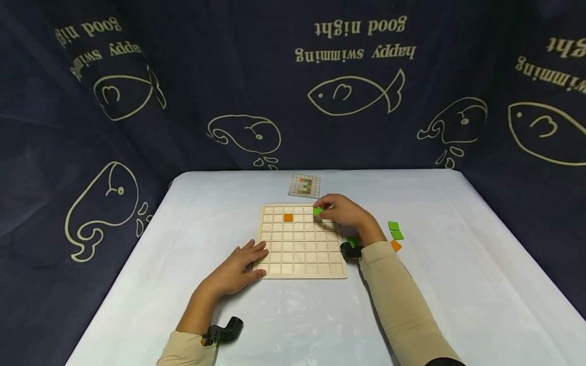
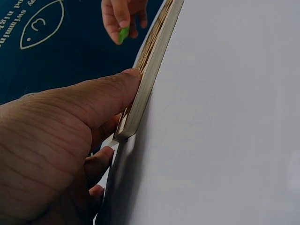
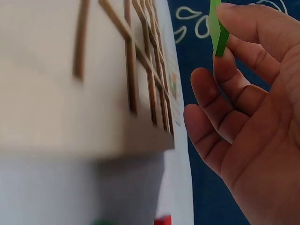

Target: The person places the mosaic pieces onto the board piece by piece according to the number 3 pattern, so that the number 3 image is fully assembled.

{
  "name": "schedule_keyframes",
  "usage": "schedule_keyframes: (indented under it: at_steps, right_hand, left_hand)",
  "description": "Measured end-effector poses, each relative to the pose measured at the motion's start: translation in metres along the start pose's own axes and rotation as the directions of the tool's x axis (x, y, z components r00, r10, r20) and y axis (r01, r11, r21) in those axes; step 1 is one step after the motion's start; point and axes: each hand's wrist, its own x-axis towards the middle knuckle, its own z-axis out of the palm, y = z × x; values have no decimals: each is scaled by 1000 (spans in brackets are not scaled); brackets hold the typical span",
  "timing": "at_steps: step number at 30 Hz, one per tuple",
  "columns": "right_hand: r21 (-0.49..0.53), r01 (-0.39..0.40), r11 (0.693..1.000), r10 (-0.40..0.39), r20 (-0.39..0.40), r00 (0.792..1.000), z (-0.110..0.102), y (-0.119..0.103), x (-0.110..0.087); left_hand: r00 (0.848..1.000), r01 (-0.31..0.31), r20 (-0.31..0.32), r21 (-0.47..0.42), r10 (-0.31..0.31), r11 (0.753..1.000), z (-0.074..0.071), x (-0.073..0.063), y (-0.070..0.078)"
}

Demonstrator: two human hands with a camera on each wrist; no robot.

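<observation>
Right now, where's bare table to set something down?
Bare table: in front of the board, between the forearms; also left of it, beyond the left hand. Crowded: its right side, with right forearm, green tiles and an orange tile.

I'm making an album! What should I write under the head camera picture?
Right hand pinching a green tile above the wooden grid board, left hand touching its edge.

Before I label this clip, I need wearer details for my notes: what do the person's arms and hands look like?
The left hand and right hand are ungloved. The left sleeve and right sleeve are plain beige and end short of the hands. Below each hand sits a black device: the left wrist camera and the right wrist camera.
</observation>
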Motion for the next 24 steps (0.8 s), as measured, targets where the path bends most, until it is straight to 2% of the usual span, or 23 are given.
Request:
schedule_keyframes:
  at_steps: [6,17,24]
  right_hand:
    - [16,-8,1000,8,14,1000,8,-5,12]
    - [-42,16,999,-14,39,999,23,-12,36]
    - [-36,2,999,0,45,999,33,-13,43]
  left_hand:
    - [1000,-2,-2,2,2,1000,0,1,-1]
    - [1000,-12,-6,-10,12,1000,-2,1,-2]
    - [1000,-27,-11,-17,27,999,0,0,-4]
